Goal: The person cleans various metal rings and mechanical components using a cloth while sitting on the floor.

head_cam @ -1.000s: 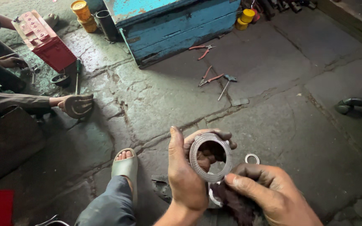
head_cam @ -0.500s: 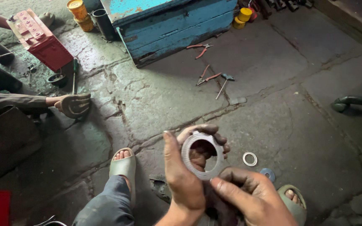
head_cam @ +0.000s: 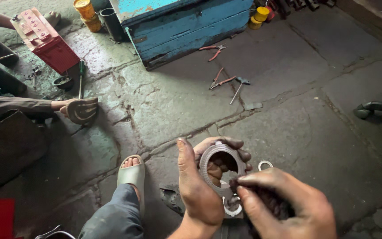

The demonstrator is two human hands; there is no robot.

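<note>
The left hand (head_cam: 197,188) pinches a grey toothed metal ring (head_cam: 221,168) upright, thumb on its near face and fingers behind it. The right hand (head_cam: 288,206), just right of the ring, has its grip pressed on a dark rag (head_cam: 268,197) touching the ring's lower rim. A small washer (head_cam: 265,165) lies on the stone floor (head_cam: 315,132) just right of the ring.

Stone floor (head_cam: 288,132): pliers (head_cam: 219,79), battery (head_cam: 45,42).

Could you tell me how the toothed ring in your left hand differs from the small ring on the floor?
The toothed ring is held upright in the left hand; the small ring lies flat on the stone floor. The toothed ring looks larger, with a notched inner edge; the small ring looks smooth. Both are grey rings.
</note>
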